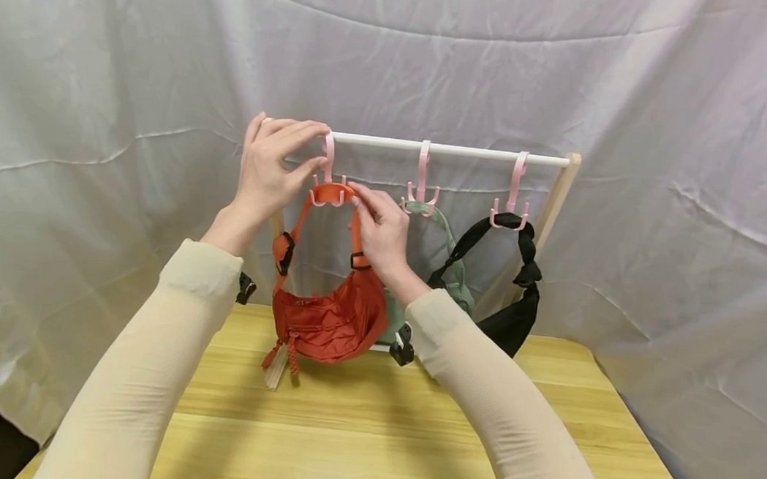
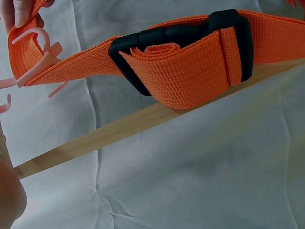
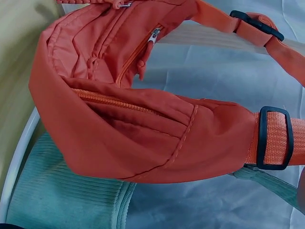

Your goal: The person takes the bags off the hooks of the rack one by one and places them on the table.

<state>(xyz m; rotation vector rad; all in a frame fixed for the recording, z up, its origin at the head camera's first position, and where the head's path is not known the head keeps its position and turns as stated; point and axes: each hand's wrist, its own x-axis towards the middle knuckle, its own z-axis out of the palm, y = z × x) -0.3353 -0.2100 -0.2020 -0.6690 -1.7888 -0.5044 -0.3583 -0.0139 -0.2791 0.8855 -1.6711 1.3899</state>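
Observation:
A red waist bag [image 1: 332, 317] hangs by its orange strap [image 2: 190, 71] from the leftmost pink hook [image 1: 328, 155]. At that hook is my left hand [image 1: 272, 163], fingertips by its top and thumb by its stem, holding it. My right hand [image 1: 382, 228] pinches the orange strap just right of the hook's lower prongs. The strap's top loop lies across those prongs. A black buckle [image 2: 181, 43] sits on the strap's left side, and a black slider [image 3: 275, 138] on its right side near the bag.
A white rod [image 1: 376, 142] on a wooden frame [image 1: 557, 195] carries the hooks. A green corduroy bag [image 3: 62, 186] hangs from the middle hook [image 1: 423, 172], a black bag [image 1: 510, 320] from the right hook [image 1: 517, 182]. Below is a wooden table [image 1: 319, 433]; behind, a grey curtain [image 1: 394, 64].

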